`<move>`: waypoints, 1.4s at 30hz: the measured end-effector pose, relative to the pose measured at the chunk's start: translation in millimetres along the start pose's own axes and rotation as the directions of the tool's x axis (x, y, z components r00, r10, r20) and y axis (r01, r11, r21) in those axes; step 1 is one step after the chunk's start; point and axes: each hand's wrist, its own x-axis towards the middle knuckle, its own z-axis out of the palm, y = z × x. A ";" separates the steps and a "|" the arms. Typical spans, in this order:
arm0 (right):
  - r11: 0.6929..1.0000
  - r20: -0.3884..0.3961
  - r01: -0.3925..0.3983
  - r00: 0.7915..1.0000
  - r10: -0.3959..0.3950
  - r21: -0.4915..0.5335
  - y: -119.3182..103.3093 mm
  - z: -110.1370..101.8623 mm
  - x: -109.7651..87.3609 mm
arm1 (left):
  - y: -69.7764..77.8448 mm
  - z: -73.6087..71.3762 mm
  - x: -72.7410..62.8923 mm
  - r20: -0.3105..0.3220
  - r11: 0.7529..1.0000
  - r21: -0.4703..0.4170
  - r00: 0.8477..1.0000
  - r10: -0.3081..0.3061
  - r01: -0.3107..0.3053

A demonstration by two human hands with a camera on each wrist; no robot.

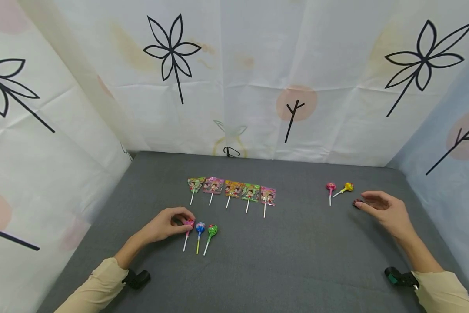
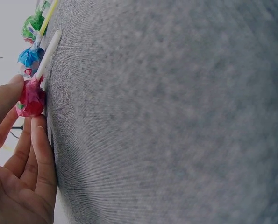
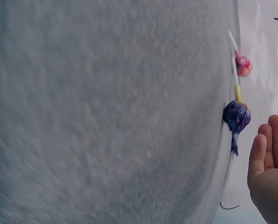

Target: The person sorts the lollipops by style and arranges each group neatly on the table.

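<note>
At the left of the grey table, my left hand (image 1: 171, 224) pinches the head of a pink lollipop (image 2: 32, 99) between thumb and fingers. Its white stick lies toward the front. Right beside it are a blue lollipop (image 1: 200, 228) with a yellow stick and a green lollipop (image 1: 212, 230). Over on the right, my right hand (image 1: 387, 213) is at a dark purple lollipop (image 3: 237, 116), its thumb overlapping the candy in the head view. In the right wrist view the fingers (image 3: 258, 161) are extended and apart from the candy.
Several flat-wrapped lollipops (image 1: 233, 189) form a row at the table's back middle. A pink-red lollipop (image 1: 330, 186) and a yellow lollipop (image 1: 348, 187) lie left of my right hand. Patterned white cloth (image 1: 250, 52) hangs behind the grey table (image 1: 273, 261).
</note>
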 end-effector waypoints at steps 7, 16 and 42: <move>0.993 0.019 -0.051 0.998 0.053 -0.102 8.4 -7.8 7.1 | 2.3 0.5 0.2 -0.001 1.000 -0.017 1.000 0.010 -0.010; 0.987 0.110 -0.017 0.993 0.035 -0.158 16.2 -9.6 16.0 | 3.7 -0.7 0.3 0.011 0.999 -0.021 0.999 -0.031 0.032; 0.994 0.105 -0.035 0.993 0.046 -0.104 8.3 0.2 13.5 | 3.4 0.3 1.2 0.011 1.000 -0.018 1.000 -0.024 0.024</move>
